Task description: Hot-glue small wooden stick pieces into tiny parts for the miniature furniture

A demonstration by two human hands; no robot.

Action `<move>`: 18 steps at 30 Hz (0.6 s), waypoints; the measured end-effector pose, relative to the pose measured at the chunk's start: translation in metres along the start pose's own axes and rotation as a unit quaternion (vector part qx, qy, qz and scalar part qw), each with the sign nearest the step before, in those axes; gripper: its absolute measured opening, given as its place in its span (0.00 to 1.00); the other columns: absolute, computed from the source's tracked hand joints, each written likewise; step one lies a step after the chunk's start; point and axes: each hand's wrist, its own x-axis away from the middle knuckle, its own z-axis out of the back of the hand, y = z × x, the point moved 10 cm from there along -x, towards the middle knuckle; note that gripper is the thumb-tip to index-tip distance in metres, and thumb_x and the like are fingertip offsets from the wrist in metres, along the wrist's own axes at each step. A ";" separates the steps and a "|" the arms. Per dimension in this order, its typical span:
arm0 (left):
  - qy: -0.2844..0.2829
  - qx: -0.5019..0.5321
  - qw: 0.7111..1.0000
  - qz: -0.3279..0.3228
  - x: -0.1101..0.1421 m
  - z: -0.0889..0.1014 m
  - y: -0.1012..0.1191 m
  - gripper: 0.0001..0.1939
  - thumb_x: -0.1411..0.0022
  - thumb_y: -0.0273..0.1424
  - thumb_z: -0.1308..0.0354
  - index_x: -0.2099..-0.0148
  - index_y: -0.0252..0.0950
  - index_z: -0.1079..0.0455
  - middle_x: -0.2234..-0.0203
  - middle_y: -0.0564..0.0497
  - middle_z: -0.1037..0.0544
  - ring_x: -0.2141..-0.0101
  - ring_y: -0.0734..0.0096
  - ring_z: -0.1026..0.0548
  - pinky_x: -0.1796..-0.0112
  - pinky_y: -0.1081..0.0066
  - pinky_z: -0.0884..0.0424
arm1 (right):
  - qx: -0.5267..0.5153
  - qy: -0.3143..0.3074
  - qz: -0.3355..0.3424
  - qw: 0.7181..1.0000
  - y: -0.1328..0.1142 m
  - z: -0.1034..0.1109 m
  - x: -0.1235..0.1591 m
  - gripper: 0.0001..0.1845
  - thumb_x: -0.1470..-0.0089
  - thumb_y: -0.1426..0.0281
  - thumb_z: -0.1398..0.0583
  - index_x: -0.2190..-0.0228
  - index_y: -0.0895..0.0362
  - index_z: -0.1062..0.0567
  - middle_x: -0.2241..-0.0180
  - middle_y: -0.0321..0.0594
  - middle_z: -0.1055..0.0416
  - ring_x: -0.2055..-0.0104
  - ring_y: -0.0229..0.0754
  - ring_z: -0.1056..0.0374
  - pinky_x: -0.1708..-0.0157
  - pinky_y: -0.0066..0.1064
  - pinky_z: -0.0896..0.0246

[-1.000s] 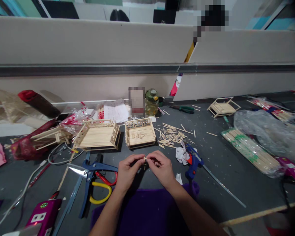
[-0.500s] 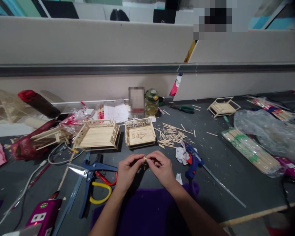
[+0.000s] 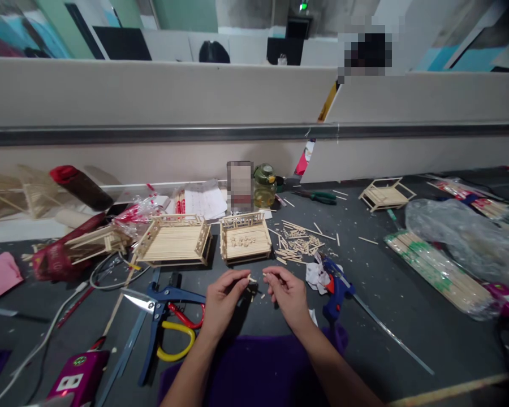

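Note:
My left hand (image 3: 225,298) pinches a small pale wooden stick piece (image 3: 251,280) between thumb and forefinger. A short gap away, my right hand (image 3: 287,293) is closed in a pinch with a tiny pale stick piece (image 3: 264,275) at its fingertips. Just beyond both hands stands a miniature bench of wooden sticks (image 3: 246,234) with small wooden bits lying on its seat. A larger stick-built bench (image 3: 173,240) is to its left. Many short cut sticks (image 3: 299,244) lie loose to the right. A blue glue gun (image 3: 337,288) rests beside my right hand, near crumpled paper (image 3: 316,277).
Blue cutters (image 3: 155,308) and yellow-and-red-handled scissors (image 3: 176,339) lie left of my left arm. A green bottle (image 3: 264,185) and green-handled pliers (image 3: 320,196) stand or lie at the back. Bagged sticks (image 3: 432,271) and another small stick frame (image 3: 387,194) are at right. A purple cloth (image 3: 263,367) lies in front.
My hands were together at the fingertips and have moved apart, each with a small wooden piece. The camera view has tilted up slightly.

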 end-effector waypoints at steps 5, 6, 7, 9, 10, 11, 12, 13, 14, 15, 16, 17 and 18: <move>-0.006 0.009 1.000 -0.009 0.000 -0.001 -0.001 0.10 0.41 0.34 0.39 0.59 0.39 0.21 0.65 0.48 0.21 0.62 0.65 0.25 0.60 0.69 0.31 | -0.016 -0.007 0.017 1.000 -0.004 -0.004 0.001 0.12 0.46 0.61 0.39 0.65 0.56 0.23 0.71 0.38 0.29 0.76 0.35 0.32 0.82 0.22 0.37; -0.007 0.009 1.000 -0.010 0.000 -0.002 -0.001 0.10 0.41 0.34 0.39 0.59 0.38 0.21 0.66 0.48 0.21 0.63 0.65 0.25 0.60 0.69 0.31 | -0.026 -0.010 0.009 1.000 -0.002 -0.006 0.001 0.12 0.47 0.61 0.39 0.66 0.56 0.23 0.72 0.38 0.28 0.77 0.35 0.32 0.82 0.22 0.37; -0.009 0.008 1.000 -0.011 0.000 -0.002 -0.001 0.09 0.41 0.34 0.39 0.59 0.38 0.21 0.66 0.48 0.21 0.63 0.65 0.25 0.60 0.69 0.31 | -0.034 -0.014 -0.002 0.999 0.000 -0.008 0.001 0.12 0.48 0.61 0.38 0.66 0.56 0.23 0.73 0.38 0.28 0.78 0.35 0.33 0.82 0.22 0.38; -0.010 0.008 1.000 -0.013 0.000 -0.003 0.000 0.09 0.41 0.34 0.39 0.59 0.38 0.21 0.67 0.48 0.21 0.64 0.65 0.25 0.61 0.69 0.31 | -0.043 -0.021 -0.024 0.999 0.003 -0.010 0.000 0.14 0.49 0.60 0.38 0.67 0.57 0.24 0.78 0.36 0.28 0.81 0.33 0.36 0.84 0.22 0.41; -0.010 0.007 1.000 -0.015 0.000 -0.003 0.000 0.09 0.41 0.34 0.39 0.60 0.38 0.21 0.67 0.48 0.21 0.64 0.65 0.25 0.61 0.69 0.31 | -0.044 -0.023 -0.032 0.998 0.003 -0.010 0.000 0.14 0.50 0.59 0.37 0.67 0.58 0.24 0.80 0.35 0.29 0.83 0.33 0.38 0.85 0.22 0.43; -0.011 0.007 1.000 -0.017 0.000 -0.003 0.001 0.09 0.42 0.34 0.39 0.60 0.38 0.21 0.67 0.48 0.21 0.64 0.65 0.25 0.61 0.69 0.31 | -0.043 -0.024 -0.037 0.998 0.003 -0.010 0.000 0.14 0.50 0.59 0.37 0.68 0.58 0.24 0.81 0.34 0.30 0.83 0.32 0.40 0.85 0.22 0.44; -0.012 0.006 1.000 -0.019 0.000 -0.003 0.002 0.09 0.42 0.34 0.39 0.60 0.38 0.21 0.66 0.47 0.21 0.64 0.65 0.24 0.61 0.69 0.31 | -0.041 -0.024 -0.038 0.998 0.002 -0.010 0.000 0.14 0.50 0.59 0.37 0.69 0.58 0.24 0.81 0.34 0.30 0.83 0.32 0.40 0.85 0.22 0.45; -0.014 0.004 1.000 -0.021 0.000 -0.003 0.003 0.09 0.42 0.34 0.39 0.60 0.38 0.21 0.66 0.47 0.21 0.64 0.65 0.24 0.61 0.69 0.31 | -0.038 -0.025 -0.035 0.998 0.000 -0.009 -0.001 0.13 0.51 0.59 0.37 0.71 0.58 0.25 0.81 0.34 0.31 0.82 0.33 0.40 0.84 0.22 0.45; -0.015 0.002 1.000 -0.024 0.000 -0.004 0.004 0.09 0.42 0.34 0.39 0.60 0.38 0.21 0.66 0.47 0.21 0.64 0.65 0.24 0.61 0.69 0.31 | -0.033 -0.026 -0.028 0.999 -0.003 -0.008 -0.001 0.13 0.51 0.60 0.37 0.72 0.58 0.25 0.80 0.34 0.31 0.81 0.33 0.39 0.82 0.23 0.44; -0.016 0.001 1.000 -0.026 0.000 -0.004 0.004 0.09 0.42 0.34 0.39 0.60 0.38 0.21 0.66 0.47 0.21 0.64 0.65 0.24 0.61 0.69 0.31 | -0.025 -0.027 -0.018 0.999 -0.006 -0.008 -0.001 0.12 0.50 0.61 0.37 0.73 0.58 0.25 0.79 0.34 0.31 0.79 0.34 0.38 0.80 0.24 0.43; -0.018 -0.001 0.999 -0.027 0.000 -0.004 0.005 0.09 0.42 0.34 0.38 0.60 0.38 0.21 0.66 0.47 0.21 0.64 0.65 0.24 0.61 0.69 0.31 | -0.013 -0.028 -0.004 1.000 -0.010 -0.008 -0.001 0.11 0.50 0.62 0.37 0.73 0.58 0.25 0.78 0.35 0.31 0.77 0.35 0.37 0.78 0.25 0.42; -0.018 -0.003 0.999 -0.029 0.000 -0.005 0.005 0.08 0.42 0.34 0.38 0.60 0.38 0.21 0.67 0.48 0.21 0.64 0.65 0.24 0.61 0.69 0.30 | 0.000 -0.028 0.009 1.000 -0.014 -0.007 -0.001 0.11 0.50 0.63 0.38 0.74 0.58 0.24 0.76 0.36 0.30 0.75 0.36 0.37 0.75 0.26 0.41; -0.019 -0.003 0.999 -0.030 0.000 -0.005 0.006 0.08 0.42 0.34 0.38 0.61 0.38 0.21 0.67 0.48 0.21 0.64 0.65 0.24 0.61 0.69 0.30 | 0.013 -0.026 0.021 0.999 -0.017 -0.007 -0.001 0.10 0.49 0.63 0.38 0.73 0.58 0.24 0.75 0.37 0.29 0.73 0.37 0.36 0.73 0.26 0.41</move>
